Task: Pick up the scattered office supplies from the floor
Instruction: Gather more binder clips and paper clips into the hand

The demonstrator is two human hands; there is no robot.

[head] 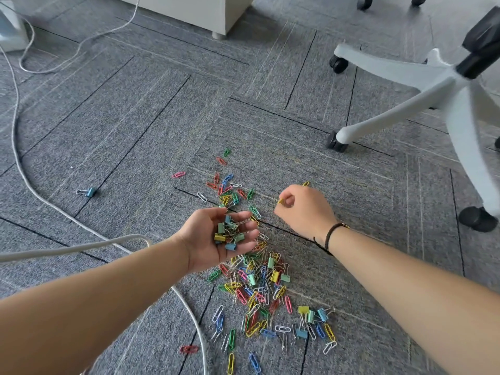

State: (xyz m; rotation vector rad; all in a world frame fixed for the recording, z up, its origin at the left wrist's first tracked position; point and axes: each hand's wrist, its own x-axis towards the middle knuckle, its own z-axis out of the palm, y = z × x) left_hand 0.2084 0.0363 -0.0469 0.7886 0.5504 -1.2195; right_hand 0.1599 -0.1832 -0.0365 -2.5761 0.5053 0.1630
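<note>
Many coloured paper clips (254,301) and small binder clips lie scattered on the grey carpet between my arms. My left hand (213,239) is cupped palm up and holds several binder clips (228,234) in green, yellow and blue. My right hand (303,207) hovers just right of it, its fingertips pinched on a small yellow clip (280,200). More binder clips (311,318) sit low on the right, and a lone blue binder clip (89,192) lies far left. Another band of paper clips (227,188) stretches beyond my left hand.
A white office chair base (443,85) with black casters stands at the right, one caster (336,142) near the clips. A grey cable (32,190) curves across the left floor and under my left arm. A white cabinet (205,12) stands at the back.
</note>
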